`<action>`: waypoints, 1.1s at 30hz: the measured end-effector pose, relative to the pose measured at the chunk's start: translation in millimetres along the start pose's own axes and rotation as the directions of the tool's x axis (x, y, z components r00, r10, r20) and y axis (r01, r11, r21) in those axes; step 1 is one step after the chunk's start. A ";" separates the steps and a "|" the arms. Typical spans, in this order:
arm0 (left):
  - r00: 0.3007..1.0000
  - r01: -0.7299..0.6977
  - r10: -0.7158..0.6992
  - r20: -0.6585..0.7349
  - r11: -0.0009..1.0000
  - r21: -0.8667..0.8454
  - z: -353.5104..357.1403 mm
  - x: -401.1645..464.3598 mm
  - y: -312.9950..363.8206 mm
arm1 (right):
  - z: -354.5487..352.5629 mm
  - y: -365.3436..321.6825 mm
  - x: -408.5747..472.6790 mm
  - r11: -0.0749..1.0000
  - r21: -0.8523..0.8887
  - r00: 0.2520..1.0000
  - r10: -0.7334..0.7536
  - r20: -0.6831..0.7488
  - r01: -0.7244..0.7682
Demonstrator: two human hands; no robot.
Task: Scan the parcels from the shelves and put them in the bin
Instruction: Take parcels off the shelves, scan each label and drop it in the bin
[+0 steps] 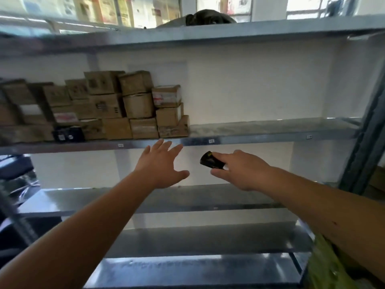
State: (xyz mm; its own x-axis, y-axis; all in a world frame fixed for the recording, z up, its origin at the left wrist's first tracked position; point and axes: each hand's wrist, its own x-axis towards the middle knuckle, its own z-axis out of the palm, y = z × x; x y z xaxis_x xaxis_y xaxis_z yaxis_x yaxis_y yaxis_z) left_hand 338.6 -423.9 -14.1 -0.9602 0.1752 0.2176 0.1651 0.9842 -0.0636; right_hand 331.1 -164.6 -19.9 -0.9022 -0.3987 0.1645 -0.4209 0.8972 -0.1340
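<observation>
A grey metal shelving unit (270, 140) held stacked cardboard parcels (116, 109) on the left of its middle shelf. The left hand (162, 163) reached toward them, fingers spread and holding nothing, while the right hand (241, 170) gripped a black barcode scanner (210, 160)

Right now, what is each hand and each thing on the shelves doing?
Left hand: open, fingers spread, reaching toward the boxes, touching nothing.
Right hand: grip curled round the small black handheld scanner.
Small black handheld scanner: held, pointing at the shelves.
Brown cardboard parcel boxes: stacked on the left of the middle grey metal shelf, closed.
Small black box: resting at the shelf's front edge.
</observation>
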 end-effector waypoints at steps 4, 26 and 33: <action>0.997 0.054 -0.056 -0.044 0.997 -0.049 -14.3 34.3 -21.5 | -12.8 7.9 43.9 0.998 0.010 0.998 -0.061 -0.023 0.061; 0.931 0.348 -0.364 -0.018 0.902 -0.255 -78.7 284.3 -86.1 | -83.9 91.2 311.9 0.971 0.016 0.969 -0.235 -0.080 0.237; 0.908 0.402 -0.419 0.011 0.863 -0.305 -83.1 310.5 -83.2 | -82.0 86.8 354.5 0.956 0.087 0.960 -0.274 -0.063 0.279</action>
State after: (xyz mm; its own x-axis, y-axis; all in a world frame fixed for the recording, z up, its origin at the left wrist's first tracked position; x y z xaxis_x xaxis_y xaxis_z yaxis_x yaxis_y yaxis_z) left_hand 45.4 -449.2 139.7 -0.9435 -0.2538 0.2131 -0.1752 0.9278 0.3293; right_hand -17.6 -212.4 107.0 -0.7445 -0.6167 0.2558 -0.6624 0.7302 -0.1676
